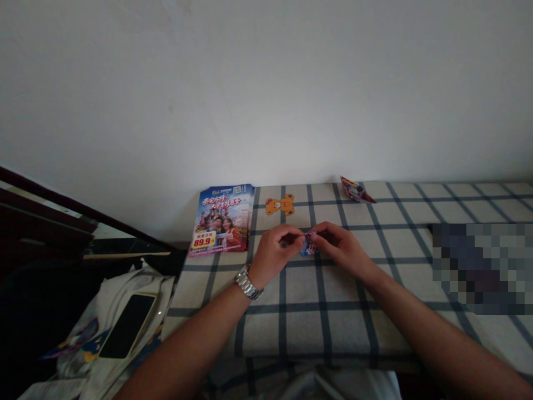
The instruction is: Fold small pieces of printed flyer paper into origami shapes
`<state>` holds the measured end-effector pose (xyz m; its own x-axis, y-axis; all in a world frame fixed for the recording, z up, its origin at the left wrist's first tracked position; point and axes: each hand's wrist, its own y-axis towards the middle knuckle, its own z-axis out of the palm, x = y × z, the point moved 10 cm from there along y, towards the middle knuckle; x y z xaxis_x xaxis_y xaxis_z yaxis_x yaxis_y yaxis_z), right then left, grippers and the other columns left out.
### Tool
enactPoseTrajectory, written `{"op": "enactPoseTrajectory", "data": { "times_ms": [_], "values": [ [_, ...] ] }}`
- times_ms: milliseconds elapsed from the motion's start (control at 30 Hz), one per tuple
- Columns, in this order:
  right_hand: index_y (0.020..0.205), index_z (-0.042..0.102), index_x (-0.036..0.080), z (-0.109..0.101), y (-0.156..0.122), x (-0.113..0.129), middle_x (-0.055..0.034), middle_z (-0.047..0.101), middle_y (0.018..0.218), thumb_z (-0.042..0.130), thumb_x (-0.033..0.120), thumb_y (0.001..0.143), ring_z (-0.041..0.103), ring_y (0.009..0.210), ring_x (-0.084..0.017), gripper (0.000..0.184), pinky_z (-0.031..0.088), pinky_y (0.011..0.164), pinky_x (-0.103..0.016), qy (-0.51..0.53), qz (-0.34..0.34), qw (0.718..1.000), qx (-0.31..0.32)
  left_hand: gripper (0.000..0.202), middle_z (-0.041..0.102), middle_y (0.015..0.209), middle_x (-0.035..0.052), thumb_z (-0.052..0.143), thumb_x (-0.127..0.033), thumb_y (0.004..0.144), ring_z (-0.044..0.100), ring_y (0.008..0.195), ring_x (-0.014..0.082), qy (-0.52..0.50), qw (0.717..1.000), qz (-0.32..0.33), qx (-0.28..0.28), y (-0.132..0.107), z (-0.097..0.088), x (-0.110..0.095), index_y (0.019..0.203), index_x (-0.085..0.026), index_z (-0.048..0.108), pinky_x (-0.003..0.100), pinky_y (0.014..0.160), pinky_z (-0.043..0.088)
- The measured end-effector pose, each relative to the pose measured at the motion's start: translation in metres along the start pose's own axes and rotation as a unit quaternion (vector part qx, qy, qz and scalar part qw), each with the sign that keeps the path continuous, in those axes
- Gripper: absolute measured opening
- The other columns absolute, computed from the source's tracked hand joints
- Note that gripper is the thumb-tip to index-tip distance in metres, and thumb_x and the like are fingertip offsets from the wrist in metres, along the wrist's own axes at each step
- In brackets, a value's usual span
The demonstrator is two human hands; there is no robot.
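Between my hands is a small folded piece of printed paper, blue with white and reddish print. My left hand, a silver watch on its wrist, pinches the paper's upper left part between thumb and finger. From the other side my right hand grips its upper right edge the same way. The fingers cover much of the paper, so its full shape is hidden. Left of my hands lies a stack of colourful flyers. Beyond the right hand a folded flyer rests on the checked cloth.
A checked cloth covers the surface against a white wall. An orange bear figure shows near the back. At lower left a phone lies on pale fabric. A blurred-out dark patch sits at right.
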<state>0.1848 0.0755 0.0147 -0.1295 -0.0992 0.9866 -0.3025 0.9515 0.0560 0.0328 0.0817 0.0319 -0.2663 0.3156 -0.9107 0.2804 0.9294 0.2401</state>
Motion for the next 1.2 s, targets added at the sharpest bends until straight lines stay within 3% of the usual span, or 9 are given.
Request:
{"op": "enactPoseTrajectory", "data": {
  "times_ms": [267, 533, 767, 967, 1200],
  "values": [
    [0.093, 0.071, 0.021, -0.006, 0.001, 0.001, -0.003, 0.072, 0.084, 0.071, 0.044, 0.093, 0.066, 0.078, -0.018, 0.023, 0.053, 0.073, -0.03, 0.002, -0.019, 1.0, -0.025, 0.012, 0.073, 0.086, 0.0026, 0.069, -0.03, 0.092, 0.067, 0.077, 0.0147, 0.025, 1.0, 0.008, 0.015, 0.0, 0.005, -0.003, 0.091, -0.019, 0.073, 0.024, 0.072, 0.053],
    [0.09, 0.072, 0.021, -0.017, 0.001, -0.005, -0.0024, 0.072, 0.084, 0.073, 0.045, 0.092, 0.065, 0.079, -0.018, 0.024, 0.052, 0.075, -0.03, 0.04, -0.006, 0.997, -0.064, 0.022, 0.075, 0.097, 0.006, 0.071, -0.039, 0.094, 0.071, 0.086, 0.0166, -0.063, 0.998, -0.015, 0.007, 0.0, 0.005, 0.007, 0.1, -0.018, 0.072, 0.026, 0.078, 0.057],
    [0.09, 0.071, 0.02, -0.012, 0.0, -0.006, -0.0016, 0.07, 0.082, 0.074, 0.043, 0.092, 0.063, 0.077, -0.016, 0.023, 0.051, 0.074, -0.029, 0.07, 0.004, 0.996, -0.047, 0.021, 0.073, 0.087, 0.0036, 0.07, -0.038, 0.095, 0.067, 0.079, 0.0138, -0.08, 0.997, 0.008, -0.01, 0.001, 0.0, -0.002, 0.093, -0.017, 0.072, 0.023, 0.072, 0.054],
    [0.086, 0.068, 0.02, -0.007, 0.0, -0.002, -0.0015, 0.069, 0.081, 0.072, 0.041, 0.092, 0.062, 0.076, -0.016, 0.022, 0.051, 0.072, -0.029, 0.039, -0.005, 0.999, -0.025, 0.021, 0.071, 0.083, 0.0028, 0.068, -0.037, 0.096, 0.064, 0.075, 0.0129, -0.046, 0.999, 0.016, -0.005, 0.001, 0.0, -0.006, 0.09, -0.017, 0.073, 0.023, 0.069, 0.052],
    [0.094, 0.068, 0.021, -0.004, 0.0, -0.004, -0.0016, 0.069, 0.082, 0.068, 0.042, 0.095, 0.063, 0.074, -0.017, 0.02, 0.05, 0.069, -0.029, -0.019, -0.006, 1.0, -0.015, 0.02, 0.072, 0.086, 0.0031, 0.068, -0.037, 0.096, 0.065, 0.076, 0.0134, -0.011, 1.0, 0.027, -0.004, 0.001, -0.001, -0.004, 0.091, -0.018, 0.072, 0.024, 0.071, 0.052]
  ]
}}
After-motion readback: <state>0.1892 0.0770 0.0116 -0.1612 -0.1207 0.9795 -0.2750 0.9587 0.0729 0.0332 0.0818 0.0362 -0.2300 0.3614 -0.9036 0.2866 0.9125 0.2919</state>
